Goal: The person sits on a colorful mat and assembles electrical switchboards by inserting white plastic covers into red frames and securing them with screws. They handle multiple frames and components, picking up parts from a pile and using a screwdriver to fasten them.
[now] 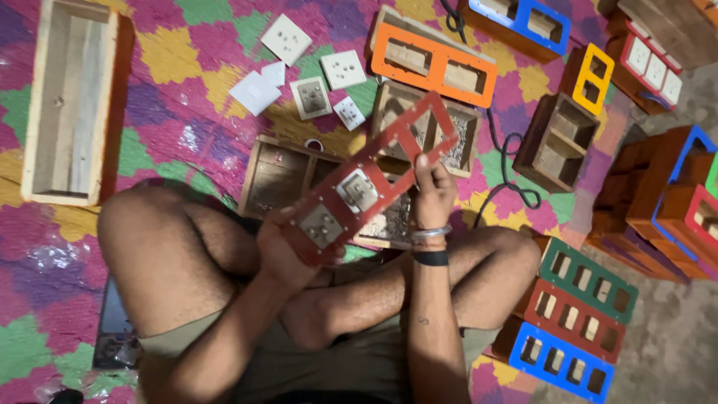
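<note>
A long red plate (374,179) with rectangular cutouts is held tilted above the crossed legs of a seated person. It is clamped at its lower end by the left hand (288,251) and gripped at its middle edge by the right hand (432,193), so the hands are kept apart along its length. Two grey switch modules (340,206) are seen fitted into its lower openings.

Directly beneath the plate, open wooden boxes (280,176) are partly hidden by it. Beyond them, loose white switch pieces (310,71) are scattered, and an orange-faced box (434,63) is laid just behind. A black cable (508,176) is looped to the right, near a small brown box (557,142) and a yellow-faced box (591,75). Stacked boxes with green, red and blue faces (576,318) are set beside the right knee. A long bare wooden tray (71,105) is placed far left.

Everything is spread over a floor mat (172,90) patterned in pink, yellow and green; bare grey floor (673,329) is seen at the right.
</note>
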